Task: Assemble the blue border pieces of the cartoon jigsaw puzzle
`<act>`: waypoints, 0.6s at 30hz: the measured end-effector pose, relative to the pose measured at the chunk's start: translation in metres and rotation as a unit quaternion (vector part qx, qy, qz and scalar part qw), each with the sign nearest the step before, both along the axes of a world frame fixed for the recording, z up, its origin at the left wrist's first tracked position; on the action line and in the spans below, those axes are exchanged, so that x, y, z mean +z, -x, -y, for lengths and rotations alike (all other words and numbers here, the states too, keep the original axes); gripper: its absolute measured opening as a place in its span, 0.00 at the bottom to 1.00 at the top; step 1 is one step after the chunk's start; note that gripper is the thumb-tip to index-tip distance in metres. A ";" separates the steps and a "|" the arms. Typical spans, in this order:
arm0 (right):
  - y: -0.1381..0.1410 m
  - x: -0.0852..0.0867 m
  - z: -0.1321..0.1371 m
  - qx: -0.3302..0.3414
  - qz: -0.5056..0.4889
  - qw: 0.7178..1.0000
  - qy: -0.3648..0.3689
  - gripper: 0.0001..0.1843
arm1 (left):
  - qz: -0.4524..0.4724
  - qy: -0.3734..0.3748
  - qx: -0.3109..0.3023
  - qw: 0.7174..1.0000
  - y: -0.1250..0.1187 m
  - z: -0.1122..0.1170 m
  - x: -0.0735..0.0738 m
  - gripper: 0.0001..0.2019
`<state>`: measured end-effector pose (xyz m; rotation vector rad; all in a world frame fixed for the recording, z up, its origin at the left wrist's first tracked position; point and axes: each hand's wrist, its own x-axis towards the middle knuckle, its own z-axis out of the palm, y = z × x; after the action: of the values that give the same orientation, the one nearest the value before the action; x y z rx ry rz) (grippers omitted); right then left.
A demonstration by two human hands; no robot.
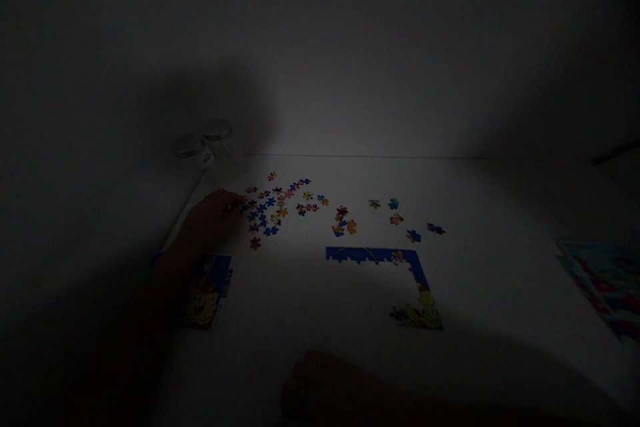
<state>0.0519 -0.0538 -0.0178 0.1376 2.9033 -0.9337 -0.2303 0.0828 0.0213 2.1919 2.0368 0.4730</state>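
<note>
The left hand (213, 217) touches the loose puzzle pieces (265, 210) left of centre; the right hand (333, 390) lies at bottom centre. Dim light hides both grips. Hazard: a careless sweep can scatter pieces or shift the assembled border (377, 255).

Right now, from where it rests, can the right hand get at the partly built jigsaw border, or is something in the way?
Probably yes. The right hand lies just nearer the camera than the partly built jigsaw border, and no object shows between them, though the dim light could hide something small.
</note>
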 end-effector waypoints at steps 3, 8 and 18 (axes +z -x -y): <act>0.000 -0.002 0.001 -0.015 -0.006 0.999 0.032 0.12 | -0.002 -0.002 0.029 1.000 0.003 -0.001 -0.003 0.17; -0.005 -0.020 0.007 -0.026 -0.073 0.996 0.040 0.11 | -0.013 -0.003 0.064 0.998 0.005 -0.001 -0.001 0.18; -0.004 0.001 0.001 -0.007 -0.062 0.998 -0.021 0.14 | -0.012 0.019 0.040 0.999 -0.005 0.001 0.004 0.18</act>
<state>0.0563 -0.0547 -0.0170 0.1063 3.0409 -0.9159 -0.2257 0.0819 0.0249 2.1129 2.1337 0.4136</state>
